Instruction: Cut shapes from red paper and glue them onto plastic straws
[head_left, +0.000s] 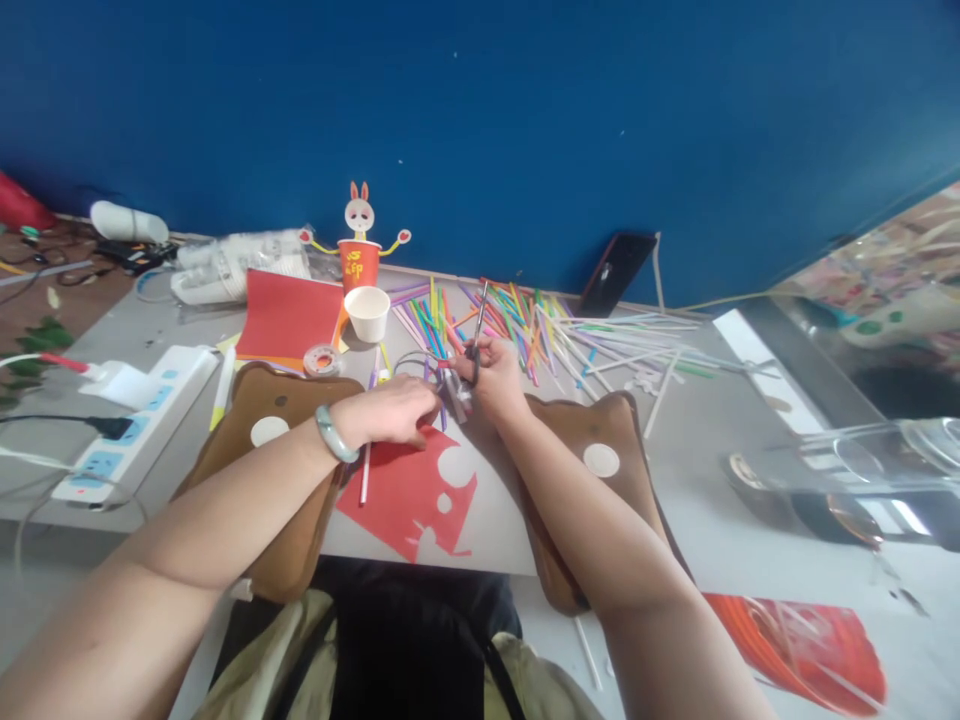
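Observation:
My right hand (491, 372) is closed on a pair of scissors (480, 325), whose blades point up and away. Close beside it, my left hand (401, 408) lies low over the table at the top edge of a cut red paper (405, 490), fingers bent; what they hold, if anything, is hidden. Between the hands is a small shiny, crumpled bundle (454, 390). The red paper has round holes and ragged edges. A white bowl (367, 314) stands beyond my left hand, in front of a red cup (358, 265) with a rabbit head and pipe-cleaner arms.
Many colored sticks (517, 320) spread behind my hands. Brown cushions (300, 500) lie under both forearms. A power strip (139, 425), red sheets (289, 315) and a tape roll (321, 360) are on the left. A phone (615, 272) leans on the blue wall; a clear container (862, 455) is at right.

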